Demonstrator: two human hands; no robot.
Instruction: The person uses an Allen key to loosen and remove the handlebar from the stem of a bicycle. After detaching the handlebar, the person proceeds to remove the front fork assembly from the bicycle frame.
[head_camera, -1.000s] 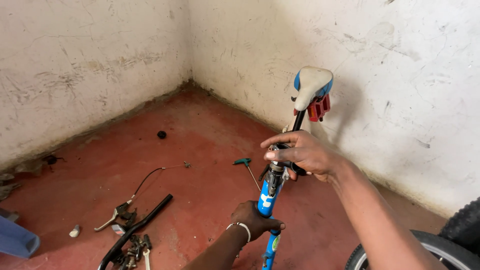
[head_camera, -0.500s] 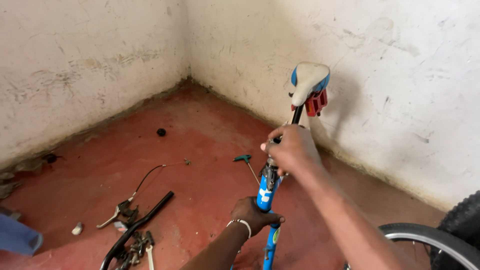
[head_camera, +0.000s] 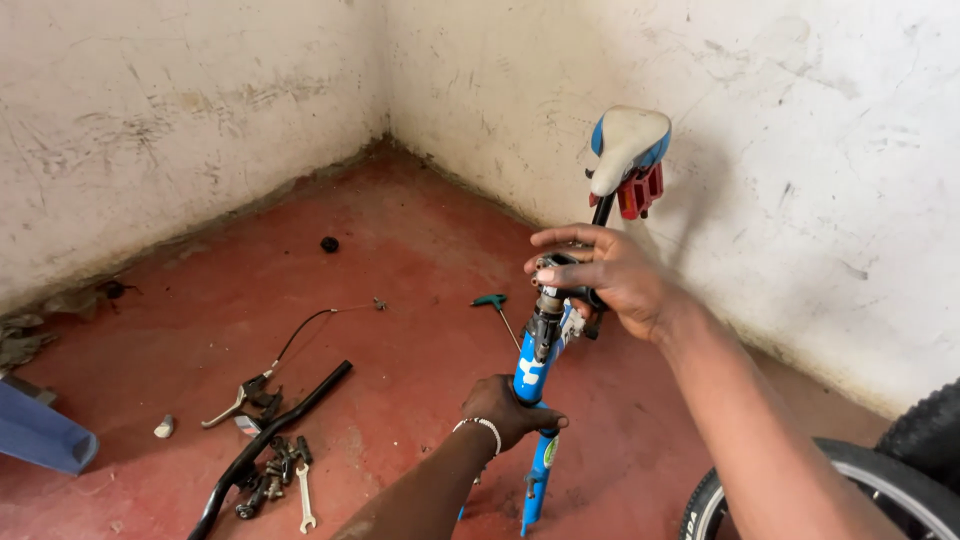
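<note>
A blue bicycle frame (head_camera: 530, 375) stands tilted in front of me, with a white and blue saddle (head_camera: 627, 148) and a red reflector at its far end. My left hand (head_camera: 508, 410) grips the blue tube low down. My right hand (head_camera: 600, 275) closes over the metal top of the head tube (head_camera: 548, 305), fingers wrapped around a small part there. A bracelet circles my left wrist.
On the red floor lie a black handlebar (head_camera: 270, 440), a brake lever with cable (head_camera: 250, 392), several bolts and a small spanner (head_camera: 303, 497), a green-handled T-key (head_camera: 493, 301), and a blue object (head_camera: 40, 432) at left. A tyre (head_camera: 890, 480) sits at right. White walls meet in a corner.
My right hand has shifted on the top of the head tube, its fingers now spread further over it. The left hand stays on the tube.
</note>
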